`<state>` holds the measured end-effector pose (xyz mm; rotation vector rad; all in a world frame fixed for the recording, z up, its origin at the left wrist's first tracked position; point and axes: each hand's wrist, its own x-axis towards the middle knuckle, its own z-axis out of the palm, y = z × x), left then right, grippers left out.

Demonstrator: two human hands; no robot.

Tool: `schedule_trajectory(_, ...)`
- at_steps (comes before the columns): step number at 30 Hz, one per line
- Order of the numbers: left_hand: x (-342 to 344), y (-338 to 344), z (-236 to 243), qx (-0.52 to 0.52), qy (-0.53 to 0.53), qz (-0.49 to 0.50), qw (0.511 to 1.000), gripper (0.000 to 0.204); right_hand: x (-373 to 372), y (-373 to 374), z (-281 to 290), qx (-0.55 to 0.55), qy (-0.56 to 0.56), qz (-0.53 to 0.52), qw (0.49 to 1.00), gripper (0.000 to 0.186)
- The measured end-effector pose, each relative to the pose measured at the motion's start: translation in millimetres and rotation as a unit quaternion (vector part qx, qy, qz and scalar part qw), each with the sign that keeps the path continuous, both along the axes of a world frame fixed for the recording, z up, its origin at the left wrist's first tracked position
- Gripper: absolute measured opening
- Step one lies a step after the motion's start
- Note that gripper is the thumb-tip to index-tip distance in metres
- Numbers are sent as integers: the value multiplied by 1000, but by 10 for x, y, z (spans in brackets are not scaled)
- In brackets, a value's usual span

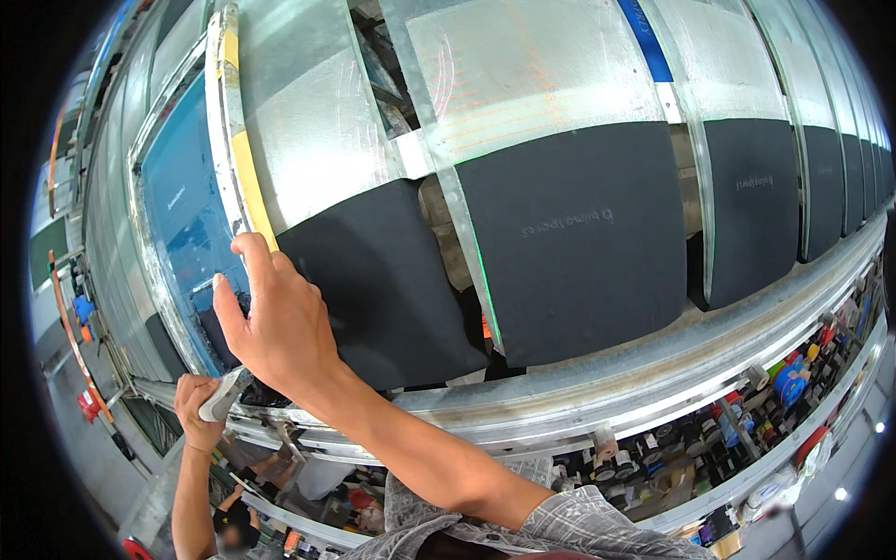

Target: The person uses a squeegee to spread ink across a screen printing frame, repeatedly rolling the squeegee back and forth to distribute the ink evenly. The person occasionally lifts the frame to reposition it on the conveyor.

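Left hand: at the lower left of the frame, the left hand (197, 415) is closed around a pale grey handle (224, 396).
Right hand: left of centre, the right hand (285, 322) is half curled, thumb apart from the bent fingers, at the near end of the framed screen's right bar; whether it grips the bar cannot be told.
Framed screen: blue sheet in a pale metal border, the framed screen (177, 201) stands at the upper left, slanting, with a yellow strip (250, 182) along its right bar.
Black panels: one dark panel (373, 289) lies just right of the right hand, a second panel (583, 261) at centre right, a third panel (751, 210) farther right; smaller ones follow toward the right rim.
Surface: pale, glossy surface (541, 56) across the top, with reddish lines.
Rail: a metal rail (579, 383) curves below the panels.
Lower right: many small containers (653, 448) sit beneath the rail.
Sleeve: grey patterned sleeve (597, 527) on the right arm, at the lower edge.
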<state>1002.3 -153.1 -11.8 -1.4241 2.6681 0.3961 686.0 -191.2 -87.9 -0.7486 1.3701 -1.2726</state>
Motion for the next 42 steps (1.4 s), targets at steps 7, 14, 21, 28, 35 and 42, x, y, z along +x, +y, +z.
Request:
schedule_trajectory(7, -19, 18, 2, -3, 0, 7, 1000, 35, -8, -3, 3, -2, -7, 5, 1000, 35)
schedule_trajectory(14, -9, -10, 11, -4, -5, -7, 1000, 39, 13, -5, 2, -15, 16, -23, 1000, 33)
schedule_trajectory(21, -20, 21, -13, -13, 4, 0, 1000, 38, 12, 5, -24, -22, 0, -16, 1000, 35)
schedule_trajectory(28, -37, 12, -27, -25, 20, -2, 999, 36, 7, -8, -13, -34, 13, -42, 998, 34)
schedule_trajectory(35, 152, 114, -69, -32, 47, -16, 998, 35, 35, 7, -11, -10, 52, -14, 999, 34)
schedule_trajectory(42, 88, 134, 105, -54, 74, -88, 992, 50, 73, -16, 33, -4, 194, -63, 979, 27)
